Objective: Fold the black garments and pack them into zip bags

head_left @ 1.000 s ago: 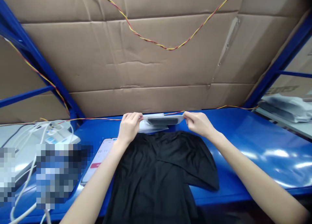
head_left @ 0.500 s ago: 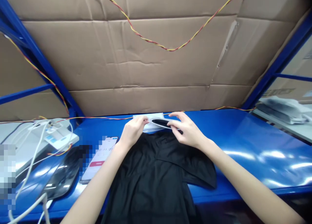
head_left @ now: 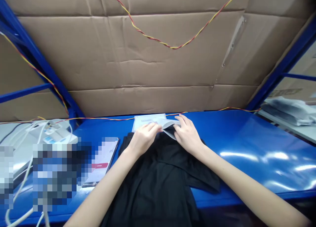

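Note:
A black garment (head_left: 160,181) lies on the blue table, one sleeve spread to the right and its lower part running off the near edge. At its top, a pale-edged opening (head_left: 170,129) with dark cloth inside stands between my hands. My left hand (head_left: 145,138) pinches the left end of this pale edge. My right hand (head_left: 186,131) is at the right side, its lower fingers dipping into the opening and out of sight. Behind my left hand lies a flat whitish packet (head_left: 148,119) with faint printing.
On the left of the blue table (head_left: 247,131) lies a phone (head_left: 103,162), with white cables (head_left: 29,167) farther left. Grey-white plastic packages (head_left: 288,110) rest at the far right. Cardboard (head_left: 158,65) between blue posts closes the back, with a red-yellow wire hanging across it.
The pale edge has tilted and opened wider. My left hand has moved right and my right hand's fingers have gone into the opening. The whitish packet shows more.

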Demonstrator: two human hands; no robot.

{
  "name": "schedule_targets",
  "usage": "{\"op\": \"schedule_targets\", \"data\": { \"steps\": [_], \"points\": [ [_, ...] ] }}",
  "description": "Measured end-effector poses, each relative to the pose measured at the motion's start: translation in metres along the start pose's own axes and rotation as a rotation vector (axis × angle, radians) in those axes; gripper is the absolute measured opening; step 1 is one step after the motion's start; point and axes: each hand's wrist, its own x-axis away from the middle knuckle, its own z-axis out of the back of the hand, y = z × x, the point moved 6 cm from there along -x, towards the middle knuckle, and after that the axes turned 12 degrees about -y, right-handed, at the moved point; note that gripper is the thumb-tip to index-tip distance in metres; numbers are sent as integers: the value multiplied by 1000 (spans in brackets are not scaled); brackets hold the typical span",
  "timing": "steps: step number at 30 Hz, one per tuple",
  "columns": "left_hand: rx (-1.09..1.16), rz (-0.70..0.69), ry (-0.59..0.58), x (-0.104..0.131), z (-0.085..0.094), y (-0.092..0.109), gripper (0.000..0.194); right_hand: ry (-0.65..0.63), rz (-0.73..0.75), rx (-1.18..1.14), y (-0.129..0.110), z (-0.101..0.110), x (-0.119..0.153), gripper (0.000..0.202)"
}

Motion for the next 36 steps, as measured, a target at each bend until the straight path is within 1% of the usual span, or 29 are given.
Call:
{"op": "schedule_targets", "data": {
  "steps": [2,4,7,10,14,17,20,25,28,30,31,33,34,35,36],
  "points": [
    [26,41,22,1,2,-8,18,83,15,-39,-1,6,1,28],
    [52,99,48,4,5,-22,18,192,62,-88,-2,13,3,32],
    [84,183,63,8,8,-44,17,357,203,-135,-9,23,9,38],
    [103,241,63,12,9,-61,16,452,384,-159,-21,29,18,40],
    [109,293,71,15,9,-72,16,500,597,-169,-38,36,29,33],
    [90,330,114,16,13,-76,15,521,701,-193,-45,44,35,23],
    [53,377,210,19,26,-84,15,557,744,-182,-51,54,41,16],
    [-25,509,431,35,55,-109,17,668,813,-98,-65,73,53,11],
    [-44,562,478,43,60,-119,21,629,797,-40,-69,77,56,14],
    [-36,568,450,43,57,-119,23,595,743,-8,-67,77,55,20],
    [-25,560,416,41,54,-118,23,584,712,1,-66,76,54,23],
    [10,520,299,34,45,-115,21,542,663,5,-64,72,52,26],
    [31,491,221,31,41,-113,19,488,643,-4,-65,69,49,26],
    [50,462,135,28,35,-111,16,401,624,-31,-66,65,45,24],
    [67,435,48,27,30,-110,13,276,608,-77,-67,59,40,19]
  ]
}}
